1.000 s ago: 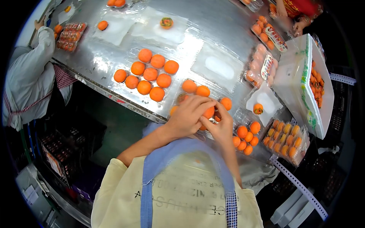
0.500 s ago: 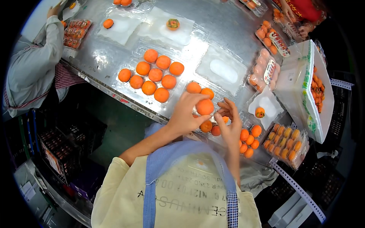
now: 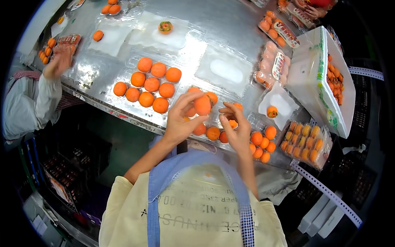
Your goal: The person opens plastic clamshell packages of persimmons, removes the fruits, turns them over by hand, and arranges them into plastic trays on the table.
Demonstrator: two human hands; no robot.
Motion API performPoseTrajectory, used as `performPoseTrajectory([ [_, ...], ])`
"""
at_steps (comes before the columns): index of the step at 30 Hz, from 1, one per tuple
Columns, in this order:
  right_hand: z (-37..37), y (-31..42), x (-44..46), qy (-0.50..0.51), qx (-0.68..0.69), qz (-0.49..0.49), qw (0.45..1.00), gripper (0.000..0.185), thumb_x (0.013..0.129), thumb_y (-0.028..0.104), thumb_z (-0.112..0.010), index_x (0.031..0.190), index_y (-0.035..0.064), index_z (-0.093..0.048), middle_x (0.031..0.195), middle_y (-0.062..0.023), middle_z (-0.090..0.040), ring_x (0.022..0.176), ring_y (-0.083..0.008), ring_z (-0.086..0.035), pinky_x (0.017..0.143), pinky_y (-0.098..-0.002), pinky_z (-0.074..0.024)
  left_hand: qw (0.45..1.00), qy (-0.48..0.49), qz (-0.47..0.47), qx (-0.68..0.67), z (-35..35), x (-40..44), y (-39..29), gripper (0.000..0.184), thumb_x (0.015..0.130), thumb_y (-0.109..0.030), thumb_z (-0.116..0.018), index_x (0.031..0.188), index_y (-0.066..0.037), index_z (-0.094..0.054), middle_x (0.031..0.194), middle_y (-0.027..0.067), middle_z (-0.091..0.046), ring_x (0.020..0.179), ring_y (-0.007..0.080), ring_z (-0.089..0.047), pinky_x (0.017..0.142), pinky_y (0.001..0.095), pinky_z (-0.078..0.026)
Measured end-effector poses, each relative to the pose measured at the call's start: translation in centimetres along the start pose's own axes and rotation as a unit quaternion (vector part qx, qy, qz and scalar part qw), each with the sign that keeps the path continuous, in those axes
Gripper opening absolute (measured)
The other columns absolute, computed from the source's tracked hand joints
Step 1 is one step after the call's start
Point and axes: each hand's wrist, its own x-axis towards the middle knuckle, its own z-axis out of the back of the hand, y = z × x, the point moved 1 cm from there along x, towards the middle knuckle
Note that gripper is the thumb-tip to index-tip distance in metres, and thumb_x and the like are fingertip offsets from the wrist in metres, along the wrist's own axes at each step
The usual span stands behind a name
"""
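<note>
My left hand (image 3: 181, 117) grips an orange persimmon (image 3: 202, 106) between its thumb and fingers, raised over a clear tray. Just right of it is my right hand (image 3: 236, 125), its fingers apart and curved, with nothing held. Below and around both hands, several persimmons (image 3: 212, 133) sit in that tray, partly hidden by the hands. To the left lies a clear tray with several persimmons (image 3: 152, 85) in rows. A smaller group of persimmons (image 3: 263, 142) sits to the right of my right hand.
A white foam box (image 3: 306, 70) of small orange fruit stands at the right, beside a filled pack (image 3: 304, 142). Lidded packs (image 3: 273, 66) lie behind. One persimmon (image 3: 272, 111) rests on a white sheet. Another person's hand (image 3: 60, 61) is at the left; a co-worker's hands show top right.
The hands have parted, and my left hand has lifted the persimmon up and left, away from my right hand. The view has shifted. At the left, the other person's arm has moved nearer the packs.
</note>
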Motion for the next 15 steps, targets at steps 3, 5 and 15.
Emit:
performPoseTrajectory([
  [3,0.0,-0.4,0.0,0.007,0.009,0.011,1.000,0.042,0.080,0.003,-0.065,0.120,0.0006,-0.053,0.101,-0.0107,-0.064,0.083,-0.0149,-0.061,0.074,-0.0278,-0.0498,0.999,0.000,0.020,0.026,-0.1,0.0,-0.4,0.057,0.072,0.004,-0.072,0.124,-0.001,-0.049,0.122,0.0089,-0.051,0.110,0.0173,-0.054,0.091,0.0302,-0.046],
  [5,0.1,0.0,0.1,0.018,0.002,0.030,0.999,0.048,0.075,0.005,-0.070,0.120,0.0020,-0.054,0.105,-0.0110,-0.063,0.087,-0.0176,-0.061,0.074,-0.0285,-0.0496,0.998,0.005,0.067,-0.008,-0.2,0.1,-0.6,0.054,0.073,0.002,-0.071,0.122,-0.001,-0.049,0.118,0.0088,-0.053,0.108,0.0162,-0.055,0.089,0.0294,-0.047],
  [15,-1.0,1.5,0.5,0.034,-0.021,0.145,0.989,0.064,0.062,0.008,-0.079,0.121,0.0049,-0.053,0.120,-0.0114,-0.055,0.107,-0.0275,-0.053,0.083,-0.0357,-0.0472,0.963,0.071,0.203,-0.164,-0.6,-0.3,0.0,0.045,0.079,-0.007,-0.071,0.118,-0.001,-0.048,0.109,0.0092,-0.058,0.101,0.0148,-0.057,0.084,0.0287,-0.049],
])
